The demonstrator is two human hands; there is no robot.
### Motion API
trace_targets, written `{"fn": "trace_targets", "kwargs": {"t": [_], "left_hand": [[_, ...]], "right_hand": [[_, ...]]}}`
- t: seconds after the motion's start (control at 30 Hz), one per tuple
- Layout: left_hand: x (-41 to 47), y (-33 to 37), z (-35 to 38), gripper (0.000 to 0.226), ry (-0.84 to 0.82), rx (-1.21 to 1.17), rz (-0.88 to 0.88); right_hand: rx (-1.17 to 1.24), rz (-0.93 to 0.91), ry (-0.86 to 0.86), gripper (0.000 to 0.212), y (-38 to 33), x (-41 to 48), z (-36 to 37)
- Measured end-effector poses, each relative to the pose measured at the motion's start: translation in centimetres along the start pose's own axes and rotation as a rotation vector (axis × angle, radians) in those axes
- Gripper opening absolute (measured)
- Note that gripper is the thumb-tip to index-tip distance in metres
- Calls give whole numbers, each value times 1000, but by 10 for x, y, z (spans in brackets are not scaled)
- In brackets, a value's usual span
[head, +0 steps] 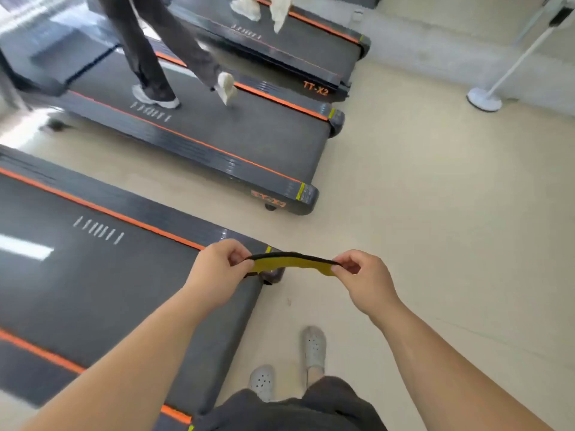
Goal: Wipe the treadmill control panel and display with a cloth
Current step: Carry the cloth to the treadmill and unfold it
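You hold the yellow cloth (292, 263) stretched at lower centre, left hand (219, 272) and right hand (362, 276) each pinching an end, so you seem still preparing: next, step toward the treadmill (102, 275) console, out of view.

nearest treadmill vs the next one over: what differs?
The nearest treadmill has nobody on its belt; the middle treadmill has a person walking on it. The nearest one's rear corner sits partly behind the yellow cloth; the middle one's rear end is in clear view. Both share dark decks with orange stripes.
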State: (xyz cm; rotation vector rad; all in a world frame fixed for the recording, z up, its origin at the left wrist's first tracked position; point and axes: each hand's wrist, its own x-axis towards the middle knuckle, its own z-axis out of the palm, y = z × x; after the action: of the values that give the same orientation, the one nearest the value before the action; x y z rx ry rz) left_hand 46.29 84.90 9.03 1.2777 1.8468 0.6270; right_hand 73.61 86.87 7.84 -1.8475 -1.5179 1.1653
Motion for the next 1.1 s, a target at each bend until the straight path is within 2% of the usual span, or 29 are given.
{"fn": "trace_targets", "kwargs": {"t": [0.13, 0.33, 0.5, 0.73, 0.93, 1.1], "left_hand": [[20, -14, -17, 18, 131, -30, -141], [38, -13, -39, 18, 452, -137, -346], [42, -21, -62, 19, 635, -247, -461], [52, -64, -120, 15, 798, -230, -506], [66, -145, -210, 14, 964, -380, -484], [48, -189, -344, 22, 947, -596, -483]], "right_hand": [[-2, -90, -190, 14, -28, 81, 33], [0, -245, -486, 13, -87, 171, 74], [-27, -328, -616, 15, -133, 204, 109], [-142, -454, -761, 19, -193, 225, 203], [-198, -560, -816, 15, -278, 223, 323], [-303, -580, -827, 14, -411, 176, 398]]}}
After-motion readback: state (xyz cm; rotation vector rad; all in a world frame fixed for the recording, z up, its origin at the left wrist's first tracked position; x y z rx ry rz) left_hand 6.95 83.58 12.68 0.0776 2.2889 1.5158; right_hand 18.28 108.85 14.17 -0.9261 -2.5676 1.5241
